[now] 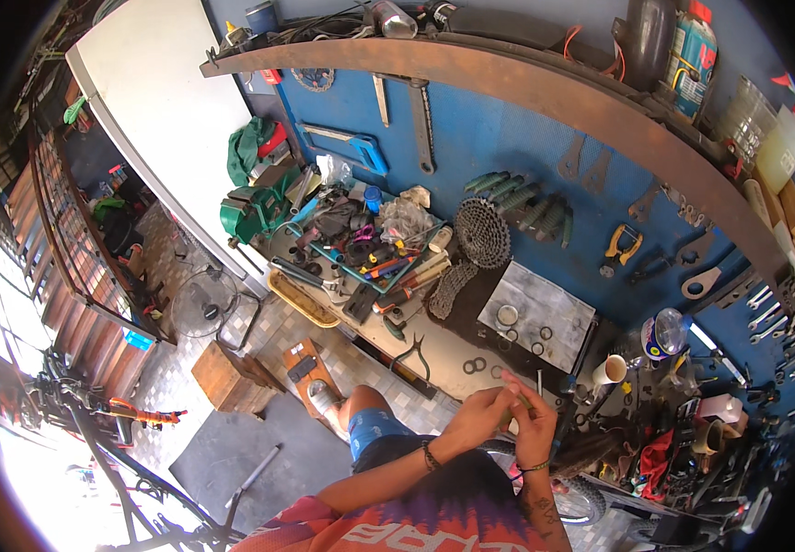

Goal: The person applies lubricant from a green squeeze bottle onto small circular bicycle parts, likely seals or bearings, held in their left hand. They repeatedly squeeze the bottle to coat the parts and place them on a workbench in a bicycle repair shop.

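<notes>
My left hand (478, 419) and my right hand (535, 425) meet over the front edge of the workbench, fingers closed and pressed together. Between them is something small that the fingers mostly hide; its kind does not show. A thin metal rod (539, 381) stands out just beyond my right fingertips, and whether it is held or on the bench is unclear. Just past my hands, several dark rings (469, 366) lie on the bench. Behind them a grey metal plate (545, 308) carries more rings and a round metal cup-like part (507, 315).
Cutting pliers (410, 357) lie left of my hands. A bicycle cassette (483, 233) and a chain (453, 288) sit farther back, beside a heap of tools (361, 235) and a green vise (252, 213). To the right stand a paper cup (609, 370) and a clear plastic container (662, 333).
</notes>
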### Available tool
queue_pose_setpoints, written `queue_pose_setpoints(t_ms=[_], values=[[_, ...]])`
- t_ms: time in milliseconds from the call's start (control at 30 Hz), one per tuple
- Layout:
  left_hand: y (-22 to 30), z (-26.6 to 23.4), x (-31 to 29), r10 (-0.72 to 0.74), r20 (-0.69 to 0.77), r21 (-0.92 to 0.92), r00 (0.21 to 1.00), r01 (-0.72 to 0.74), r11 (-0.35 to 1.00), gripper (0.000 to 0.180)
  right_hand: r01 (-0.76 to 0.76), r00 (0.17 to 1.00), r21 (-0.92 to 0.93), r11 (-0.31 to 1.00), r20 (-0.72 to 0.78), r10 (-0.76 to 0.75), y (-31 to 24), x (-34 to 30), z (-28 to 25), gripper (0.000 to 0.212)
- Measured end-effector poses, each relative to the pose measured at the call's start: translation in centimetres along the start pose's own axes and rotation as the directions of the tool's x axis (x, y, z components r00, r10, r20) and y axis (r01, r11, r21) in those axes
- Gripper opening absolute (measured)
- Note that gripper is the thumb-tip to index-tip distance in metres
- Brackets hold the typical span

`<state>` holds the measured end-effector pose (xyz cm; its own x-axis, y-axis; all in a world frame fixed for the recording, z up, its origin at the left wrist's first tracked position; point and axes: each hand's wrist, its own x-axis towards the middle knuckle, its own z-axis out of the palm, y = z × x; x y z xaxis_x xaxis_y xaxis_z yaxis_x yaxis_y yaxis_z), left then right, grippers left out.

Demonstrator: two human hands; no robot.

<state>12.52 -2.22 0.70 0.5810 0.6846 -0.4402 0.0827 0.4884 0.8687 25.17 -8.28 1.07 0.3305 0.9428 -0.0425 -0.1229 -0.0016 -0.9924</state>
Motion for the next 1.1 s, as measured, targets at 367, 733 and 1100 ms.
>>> queue_pose_setpoints(t_ms=[367, 733, 1100], values=[[-3.1, -1.2, 0.8, 0.272, -0.077, 0.131, 0.959, -0.261, 0.956, 0.035, 0.119, 0.993, -0.155, 0.981, 0.045, -0.113, 1.5, 0.6, -0.2, 0.043], [-1.4, -5.5, -4.5, 0.327, -0.361, 0.092, 0.873, -0.315, 0.944, 0.042, 0.216, 0.929, -0.255, 0.942, 0.351, -0.118, 1.2, 1.6, 6.5, 0.046], [-0.2, -7.9, -4.2, 0.436, -0.505, 0.168, 0.745, -0.41, 0.896, 0.046, 0.283, 0.898, -0.023, 0.959, 0.358, -0.256, 0.8, 2.8, 9.6, 0.043]])
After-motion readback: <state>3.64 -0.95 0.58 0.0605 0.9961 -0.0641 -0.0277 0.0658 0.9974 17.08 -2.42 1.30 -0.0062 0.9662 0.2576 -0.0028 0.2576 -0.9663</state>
